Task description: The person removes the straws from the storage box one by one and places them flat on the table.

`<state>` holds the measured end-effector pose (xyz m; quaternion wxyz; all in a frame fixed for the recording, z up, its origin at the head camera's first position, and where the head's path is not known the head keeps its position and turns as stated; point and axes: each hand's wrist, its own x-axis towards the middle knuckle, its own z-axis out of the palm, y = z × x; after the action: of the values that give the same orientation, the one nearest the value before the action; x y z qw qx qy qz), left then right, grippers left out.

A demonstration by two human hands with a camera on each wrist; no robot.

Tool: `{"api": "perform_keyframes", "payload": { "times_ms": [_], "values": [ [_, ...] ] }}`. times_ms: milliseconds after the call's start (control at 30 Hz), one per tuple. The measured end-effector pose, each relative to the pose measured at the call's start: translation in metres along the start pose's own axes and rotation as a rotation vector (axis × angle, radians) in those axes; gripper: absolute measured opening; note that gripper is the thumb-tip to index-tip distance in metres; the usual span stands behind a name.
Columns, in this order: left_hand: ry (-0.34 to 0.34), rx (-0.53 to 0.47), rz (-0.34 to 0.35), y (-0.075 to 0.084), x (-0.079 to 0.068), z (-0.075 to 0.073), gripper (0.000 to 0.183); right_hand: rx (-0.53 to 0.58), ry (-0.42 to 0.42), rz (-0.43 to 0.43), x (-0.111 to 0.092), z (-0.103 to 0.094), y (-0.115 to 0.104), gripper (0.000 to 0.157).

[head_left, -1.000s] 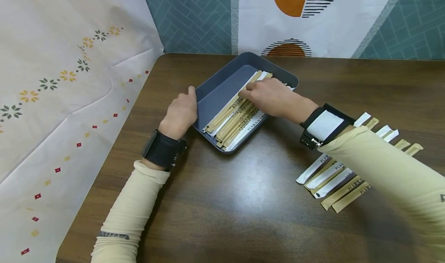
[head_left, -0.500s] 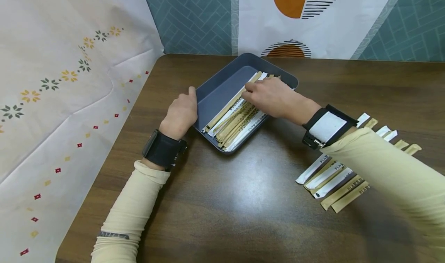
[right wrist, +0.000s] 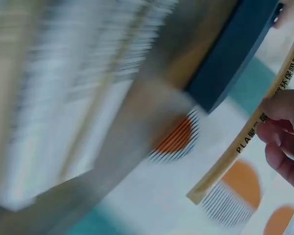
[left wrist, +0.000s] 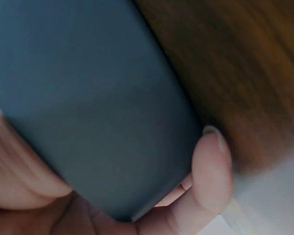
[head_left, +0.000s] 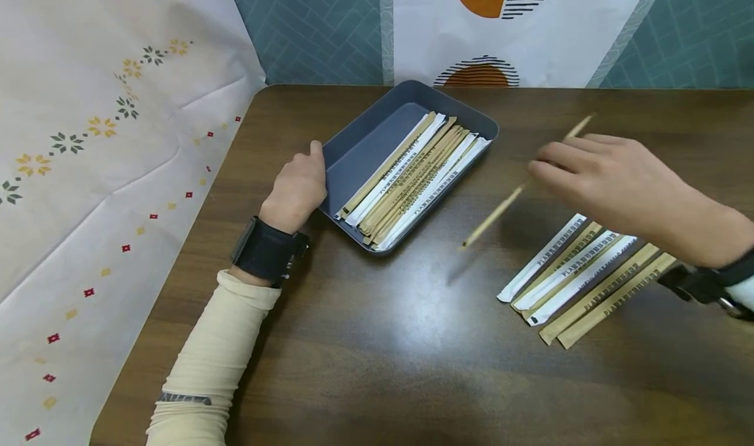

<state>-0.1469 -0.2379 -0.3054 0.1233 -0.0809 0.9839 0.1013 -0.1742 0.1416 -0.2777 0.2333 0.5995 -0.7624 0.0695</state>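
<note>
My left hand grips the left rim of a dark grey tray. In the left wrist view, a curled finger shows at the tray's edge. Several paper-wrapped straws, brown and white, lie side by side in the tray. My right hand is to the tray's right, pinching one brown-wrapped straw near its middle. Printed lettering shows on that straw in the right wrist view. Below this hand, more wrapped straws lie in a slanted row on the table.
The brown wooden table extends in front of the tray. A patterned white cloth borders its left side. Teal and white patterned hangings stand along the back edge.
My right hand has left the tray and moved right with a brown-wrapped straw, now over the row on the table. My left hand still grips the tray.
</note>
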Motion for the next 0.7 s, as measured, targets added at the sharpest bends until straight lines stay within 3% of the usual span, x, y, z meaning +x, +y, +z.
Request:
{"api": "perform_keyframes", "payload": {
  "times_ms": [133,200,367,433,533,700],
  "values": [
    [0.009,0.003,0.007,0.000,-0.002,-0.001,0.043,-0.052,-0.039,0.076,-0.058,-0.021,-0.009,0.050],
    [0.008,0.003,0.009,0.000,-0.003,-0.001,0.042,-0.078,-0.008,0.110,-0.085,-0.024,-0.015,0.049],
    [0.000,0.010,0.010,-0.001,-0.002,0.002,0.043,-0.052,0.172,0.150,-0.138,-0.012,-0.032,0.044],
    [-0.002,0.012,0.008,-0.002,-0.002,0.003,0.043,-0.039,0.171,0.154,-0.150,-0.008,-0.039,0.046],
    [-0.001,0.012,0.009,-0.002,-0.001,0.003,0.042,-0.050,0.100,0.168,-0.160,-0.006,-0.051,0.048],
    [0.004,0.009,0.008,0.000,0.000,0.001,0.043,-0.037,0.073,0.211,-0.156,-0.006,-0.058,0.050]
  ]
}}
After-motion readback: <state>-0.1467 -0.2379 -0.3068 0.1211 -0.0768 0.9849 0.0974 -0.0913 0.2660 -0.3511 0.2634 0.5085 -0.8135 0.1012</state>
